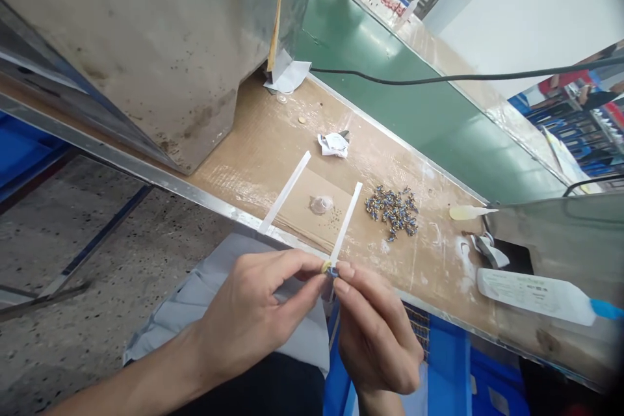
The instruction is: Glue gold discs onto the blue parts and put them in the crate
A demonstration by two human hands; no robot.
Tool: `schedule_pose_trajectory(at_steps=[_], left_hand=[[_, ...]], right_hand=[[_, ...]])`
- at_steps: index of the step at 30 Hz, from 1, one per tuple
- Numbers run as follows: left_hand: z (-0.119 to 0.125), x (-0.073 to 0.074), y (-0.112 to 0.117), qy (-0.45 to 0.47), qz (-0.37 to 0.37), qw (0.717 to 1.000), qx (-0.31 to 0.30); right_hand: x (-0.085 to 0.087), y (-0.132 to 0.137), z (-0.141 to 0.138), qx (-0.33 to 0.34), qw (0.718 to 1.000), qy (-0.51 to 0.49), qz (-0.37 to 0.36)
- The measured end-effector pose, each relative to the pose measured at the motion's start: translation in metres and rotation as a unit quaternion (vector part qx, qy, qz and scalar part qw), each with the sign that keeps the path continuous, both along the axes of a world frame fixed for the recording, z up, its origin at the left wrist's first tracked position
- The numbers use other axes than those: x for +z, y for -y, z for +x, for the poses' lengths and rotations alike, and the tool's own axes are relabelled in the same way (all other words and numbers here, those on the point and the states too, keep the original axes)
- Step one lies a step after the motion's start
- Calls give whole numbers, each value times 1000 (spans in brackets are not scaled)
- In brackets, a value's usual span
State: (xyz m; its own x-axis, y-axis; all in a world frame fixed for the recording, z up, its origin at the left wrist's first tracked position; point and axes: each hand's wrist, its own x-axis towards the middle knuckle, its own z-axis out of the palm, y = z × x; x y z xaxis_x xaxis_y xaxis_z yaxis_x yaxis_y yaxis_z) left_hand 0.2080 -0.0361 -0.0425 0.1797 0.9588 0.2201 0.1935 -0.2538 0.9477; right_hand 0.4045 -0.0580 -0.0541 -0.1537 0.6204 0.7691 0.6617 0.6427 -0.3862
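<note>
Take the taped-down cardboard sheet (297, 198) as your landmark. Well to the left of it stands a big metal box (146, 45), its flat side marked with brown stains. Your left hand (263, 302) comes in below the sheet's near edge, thumb and forefinger pinched together on the yellow end of a small blue-and-yellow part (332, 272). That part sits just off the sheet's near right corner, by the lower end of the right-hand tape strip (347, 221) (too small and too covered by your fingertips for its shape to be told). On the sheet itself rests a pale, cone-like lump (320, 204), with tiny specks (335, 216) scattered to its right. Beyond the sheet's far edge lies a crumpled white paper (334, 144). Your right hand (377, 331) is below and to the right of the sheet, its thumb and fingers closed on the blue end of the same part, so both your hands are clamped on it. Just right of the sheet, near the tape, is a loose pile of small blue-and-gold pieces (392, 210). Farther right of it lie a dropper bottle (468, 212) and a large white bottle (536, 297) with a blue cap.
</note>
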Motion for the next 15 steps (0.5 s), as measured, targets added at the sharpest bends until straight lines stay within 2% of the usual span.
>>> schedule_pose_trajectory(at_steps=[7,15], left_hand=[[18,3,2,-10,23,1000,19],[33,4,1,-18,39,999,33]], right_hand=[[-7,10,5,6,1000,-2,7],[-16,15,4,-35,999,-41,8]])
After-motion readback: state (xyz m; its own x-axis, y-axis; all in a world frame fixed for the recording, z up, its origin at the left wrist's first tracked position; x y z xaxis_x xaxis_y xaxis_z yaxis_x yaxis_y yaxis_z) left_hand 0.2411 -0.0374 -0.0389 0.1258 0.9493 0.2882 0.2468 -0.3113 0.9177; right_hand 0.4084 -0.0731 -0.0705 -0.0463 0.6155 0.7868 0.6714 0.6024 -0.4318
